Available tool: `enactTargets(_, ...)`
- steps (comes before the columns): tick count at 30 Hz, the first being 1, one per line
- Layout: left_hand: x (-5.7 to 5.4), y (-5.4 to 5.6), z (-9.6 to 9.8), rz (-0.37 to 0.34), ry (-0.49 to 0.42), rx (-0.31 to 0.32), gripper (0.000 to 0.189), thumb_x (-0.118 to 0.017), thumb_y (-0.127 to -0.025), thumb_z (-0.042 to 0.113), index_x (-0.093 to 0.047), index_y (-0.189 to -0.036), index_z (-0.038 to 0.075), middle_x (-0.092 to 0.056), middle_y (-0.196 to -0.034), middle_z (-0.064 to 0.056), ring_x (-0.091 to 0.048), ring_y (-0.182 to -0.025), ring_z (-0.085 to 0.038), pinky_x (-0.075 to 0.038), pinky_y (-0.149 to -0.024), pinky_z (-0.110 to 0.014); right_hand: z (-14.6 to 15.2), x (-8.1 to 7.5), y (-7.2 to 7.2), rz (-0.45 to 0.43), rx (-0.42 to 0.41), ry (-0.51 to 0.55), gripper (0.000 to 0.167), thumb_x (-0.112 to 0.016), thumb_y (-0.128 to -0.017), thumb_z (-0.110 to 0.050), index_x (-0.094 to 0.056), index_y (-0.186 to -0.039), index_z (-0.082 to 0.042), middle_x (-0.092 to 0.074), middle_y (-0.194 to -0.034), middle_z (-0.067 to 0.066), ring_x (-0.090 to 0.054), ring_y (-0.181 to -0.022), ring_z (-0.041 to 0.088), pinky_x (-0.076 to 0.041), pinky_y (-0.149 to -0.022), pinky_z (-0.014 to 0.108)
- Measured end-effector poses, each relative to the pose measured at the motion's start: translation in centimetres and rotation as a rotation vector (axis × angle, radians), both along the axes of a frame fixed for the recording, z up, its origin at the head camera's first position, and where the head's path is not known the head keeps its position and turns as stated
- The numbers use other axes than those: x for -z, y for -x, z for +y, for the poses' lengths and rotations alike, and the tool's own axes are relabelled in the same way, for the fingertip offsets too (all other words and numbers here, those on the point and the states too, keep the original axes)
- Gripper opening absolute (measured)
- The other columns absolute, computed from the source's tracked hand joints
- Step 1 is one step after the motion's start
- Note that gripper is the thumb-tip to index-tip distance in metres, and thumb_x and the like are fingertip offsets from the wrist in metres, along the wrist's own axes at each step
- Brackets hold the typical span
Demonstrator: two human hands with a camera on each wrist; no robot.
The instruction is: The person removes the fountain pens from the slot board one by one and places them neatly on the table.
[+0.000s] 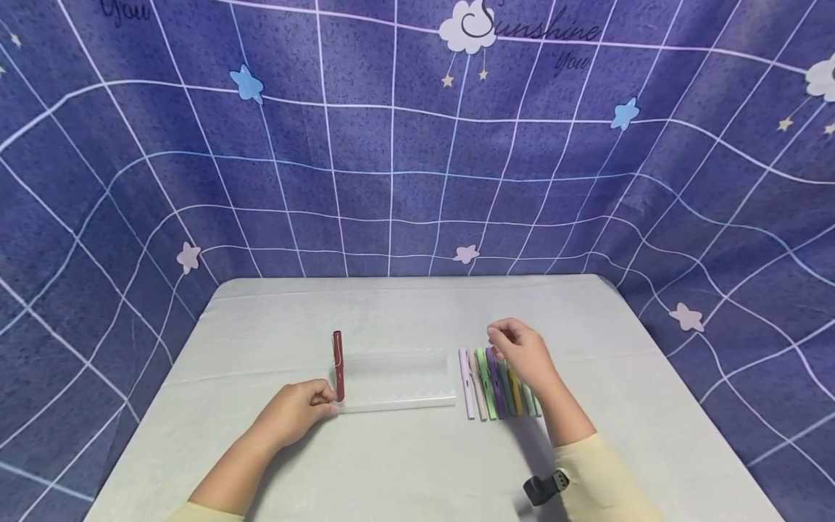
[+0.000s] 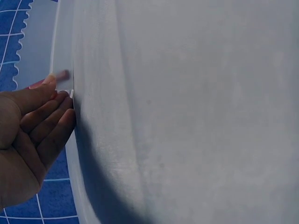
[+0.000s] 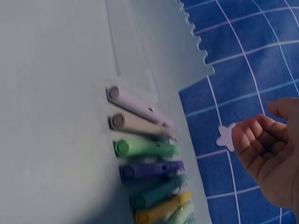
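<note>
A clear plastic pen holder (image 1: 398, 404) with a scalloped edge lies on the white-covered table. The red pen (image 1: 338, 366) rests at its left end, clip side facing left. Thumb and fingers of my left hand (image 1: 295, 412) pinch the holder's near left corner, beside the pen's lower end. My right hand (image 1: 525, 357) hovers above the far ends of a row of pens, its fingers loosely bent and nothing visible between them. In that row lie a lilac pen (image 3: 138, 105), a beige pen (image 3: 140, 125), a green pen (image 3: 145, 148), a purple pen (image 3: 152, 170) and several others, partly hidden by the right forearm in the head view.
The pen row lies just right of the holder. A black device (image 1: 545, 487) is by the right sleeve. Behind the table (image 1: 391, 464) and along both sides hangs a blue gridded curtain (image 1: 417, 145) with stars and clouds.
</note>
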State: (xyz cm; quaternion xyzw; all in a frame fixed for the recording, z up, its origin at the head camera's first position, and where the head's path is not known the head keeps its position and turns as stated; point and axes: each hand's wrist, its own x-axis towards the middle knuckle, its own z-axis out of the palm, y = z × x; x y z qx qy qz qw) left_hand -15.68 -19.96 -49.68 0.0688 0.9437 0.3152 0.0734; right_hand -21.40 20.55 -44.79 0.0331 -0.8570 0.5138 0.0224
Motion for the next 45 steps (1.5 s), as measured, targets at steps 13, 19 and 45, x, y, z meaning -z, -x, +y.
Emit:
enactTargets(13, 0.3, 0.1, 0.1, 0.019, 0.024, -0.015, 0.01, -0.075, -0.085, 0.023, -0.067, -0.089, 0.025, -0.068, -0.076, 0.017, -0.057, -0.069, -0.003, -0.049, -0.075, -0.034, -3.9, 0.8, 0.0, 0.002, -0.085, -0.016, 0.023, -0.06, -0.099, -0.033, -0.066, -0.108, -0.013, -0.069, -0.095, 0.008, -0.069, -0.082, 0.024, -0.057, -0.072, 0.033)
enactTargets(19, 0.4, 0.1, 0.1, 0.017, 0.026, -0.012, 0.009, -0.075, -0.086, 0.023, -0.067, -0.09, 0.026, -0.068, -0.076, 0.017, -0.057, -0.069, -0.003, -0.048, -0.075, -0.033, -5.6, 1.4, -0.4, 0.018, -0.128, -0.004, 0.018, -0.061, -0.098, -0.03, -0.067, -0.104, -0.014, -0.07, -0.089, 0.004, -0.068, -0.078, 0.016, -0.056, -0.07, 0.029)
enactTargets(45, 0.0, -0.1, 0.1, 0.016, 0.024, -0.002, 0.008, -0.075, -0.087, 0.023, -0.068, -0.09, 0.025, -0.068, -0.078, 0.017, -0.059, -0.073, -0.002, -0.051, -0.077, -0.035, -13.9, 3.6, -1.8, 0.014, -0.357, -0.108, 0.017, -0.065, -0.095, -0.036, -0.071, -0.102, -0.022, -0.071, -0.092, -0.011, -0.064, -0.084, 0.003, -0.053, -0.077, 0.024)
